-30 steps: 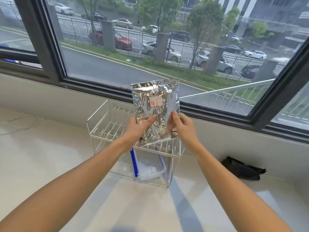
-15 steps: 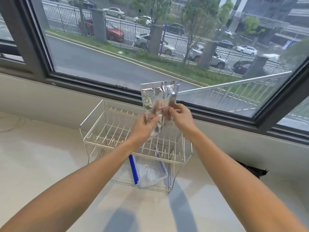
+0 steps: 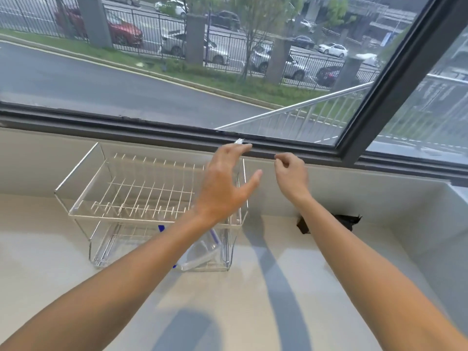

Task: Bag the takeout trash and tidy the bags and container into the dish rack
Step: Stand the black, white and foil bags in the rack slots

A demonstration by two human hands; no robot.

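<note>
I see a pale counter point(image 3: 253, 312) under the window carrying a wire rack point(image 3: 141, 198) and, to its right, a black bag point(image 3: 342, 220).

Single head-worn view, forward and down, close over the dish rack point(image 3: 152, 198) beneath the window point(image 3: 228, 72)

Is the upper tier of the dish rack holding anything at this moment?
No: the dish rack's upper tier shows only bare wire, while a clear container with a blue strip sits on the lower tier.
</note>
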